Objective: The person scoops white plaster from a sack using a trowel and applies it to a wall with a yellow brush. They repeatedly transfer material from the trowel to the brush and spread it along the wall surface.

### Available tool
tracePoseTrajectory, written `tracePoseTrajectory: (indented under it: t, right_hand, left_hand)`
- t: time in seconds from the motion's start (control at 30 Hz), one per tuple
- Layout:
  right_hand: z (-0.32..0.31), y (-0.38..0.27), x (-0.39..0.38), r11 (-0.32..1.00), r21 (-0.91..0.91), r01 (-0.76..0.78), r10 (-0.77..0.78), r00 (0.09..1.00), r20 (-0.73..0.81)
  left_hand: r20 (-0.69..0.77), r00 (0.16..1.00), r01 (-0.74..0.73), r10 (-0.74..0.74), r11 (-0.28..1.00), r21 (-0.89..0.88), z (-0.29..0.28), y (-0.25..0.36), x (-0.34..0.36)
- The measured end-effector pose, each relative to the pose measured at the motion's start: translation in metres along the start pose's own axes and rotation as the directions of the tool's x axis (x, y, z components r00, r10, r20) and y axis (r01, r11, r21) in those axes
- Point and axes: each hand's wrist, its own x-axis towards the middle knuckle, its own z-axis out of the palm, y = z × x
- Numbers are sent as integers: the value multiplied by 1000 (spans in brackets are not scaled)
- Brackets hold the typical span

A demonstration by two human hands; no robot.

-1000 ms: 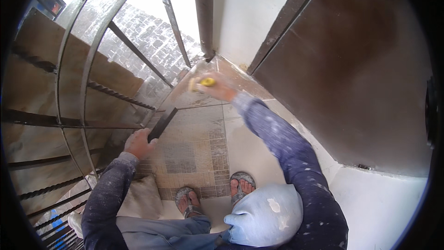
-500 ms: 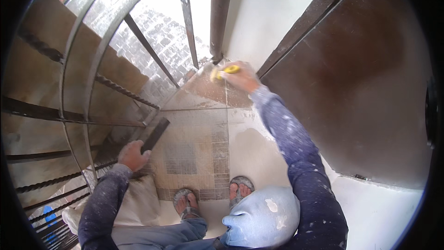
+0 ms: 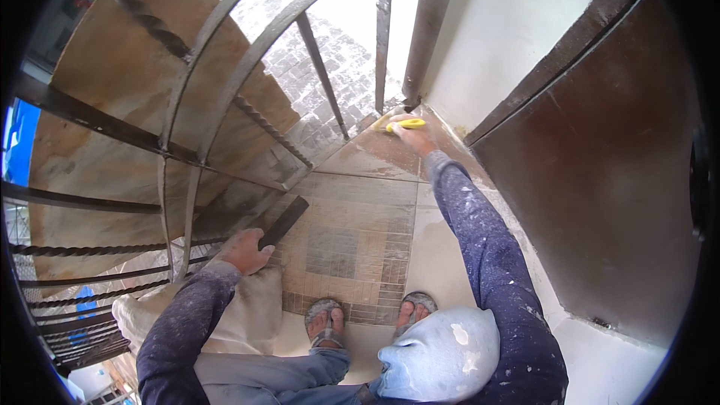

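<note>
My right hand point(image 3: 412, 135) reaches to the far corner of the tiled floor and is closed on a brush point(image 3: 407, 124) with a yellow handle. The pale head of the brush is down at the tile, close to the foot of a dark post; the hand hides part of it. Nearer and to the left, my left hand point(image 3: 246, 251) is closed around the near end of a dark flat bar point(image 3: 285, 222). Whether this bar is loose or belongs to the railing, I cannot tell. White dust marks both sleeves.
A curved metal railing point(image 3: 201, 161) with twisted bars runs along the left. At right stands a brown panel point(image 3: 592, 157) beside a white wall point(image 3: 510, 37). A pale sack point(image 3: 244, 315) lies by my left forearm. My sandalled feet point(image 3: 325, 322) stand at the edge of patterned tiles point(image 3: 337, 214).
The view has shifted, so railing and floor appear further right. My right hand has moved with the brush nearer the floor corner by the post. My left hand keeps its grip on the bar.
</note>
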Motion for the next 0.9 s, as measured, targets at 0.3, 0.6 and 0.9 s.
tracePoseTrajectory:
  t: [0.3, 0.6, 0.9]
  right_hand:
    - [14, 22, 0, 975, 219, -28, 42, 997, -57]
    - [-21, -32, -18, 999, 37, 40, -42, 996, 79]
    - [-10, -52, -67, 911, -413, -10, 118, 964, 237]
  left_hand:
    - [-33, 998, -57, 55, 996, -62, 19, -5, -8]
    - [12, 1000, -5, 5, 1000, 26, 9, 7, -2]
    - [-29, 998, -54, 56, 997, 53, -8, 28, 7]
